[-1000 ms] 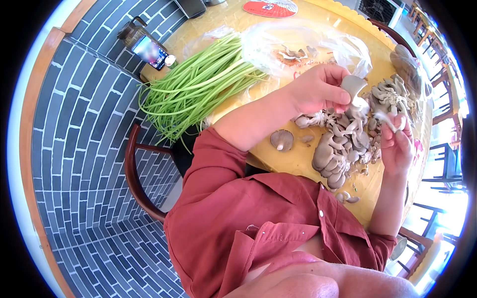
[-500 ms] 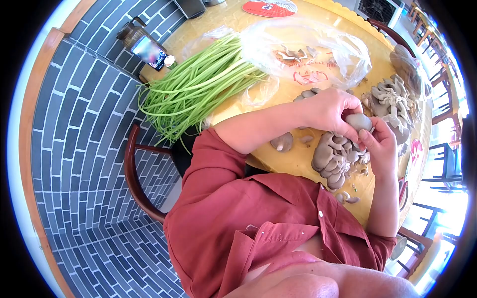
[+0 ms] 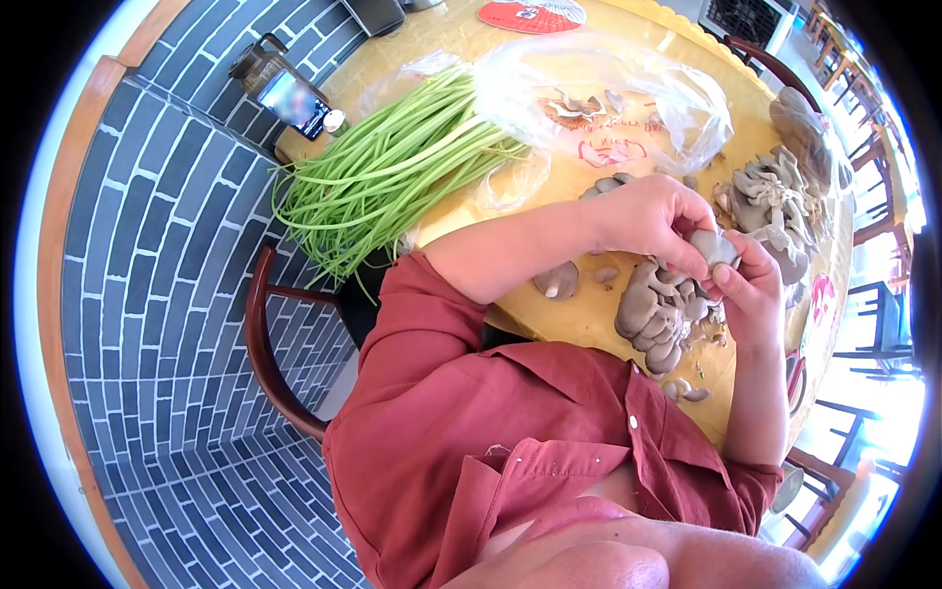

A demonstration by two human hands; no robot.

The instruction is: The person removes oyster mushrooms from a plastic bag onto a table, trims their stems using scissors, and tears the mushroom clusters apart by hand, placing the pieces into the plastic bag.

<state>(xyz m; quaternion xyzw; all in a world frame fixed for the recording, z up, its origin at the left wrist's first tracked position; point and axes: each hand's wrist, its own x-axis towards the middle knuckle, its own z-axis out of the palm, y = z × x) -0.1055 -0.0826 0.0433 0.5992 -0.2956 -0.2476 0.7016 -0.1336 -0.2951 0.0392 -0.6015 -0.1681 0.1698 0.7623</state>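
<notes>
My left hand [image 3: 659, 224] and my right hand [image 3: 754, 285] meet over the table, with fingers closed on one grey oyster mushroom [image 3: 714, 247] between them. Just below lies a large mushroom cluster [image 3: 653, 314]. Another cluster [image 3: 775, 196] sits to the upper right of my hands. A loose round mushroom cap [image 3: 557, 281] rests under my left forearm, beside a smaller piece [image 3: 604, 275]. My left hand partly hides more mushrooms behind it.
A bundle of long green stalks [image 3: 392, 167] lies left on the yellow table [image 3: 510, 314]. Beyond my hands is a clear plastic bag [image 3: 677, 108]. A phone [image 3: 294, 103] leans on a dark jug [image 3: 257, 65]. A red fan [image 3: 533, 15] lies at the far edge.
My hands were apart, each with a mushroom piece, and have come together on one mushroom. Since half a second ago, its cap has tilted slightly between my fingers.
</notes>
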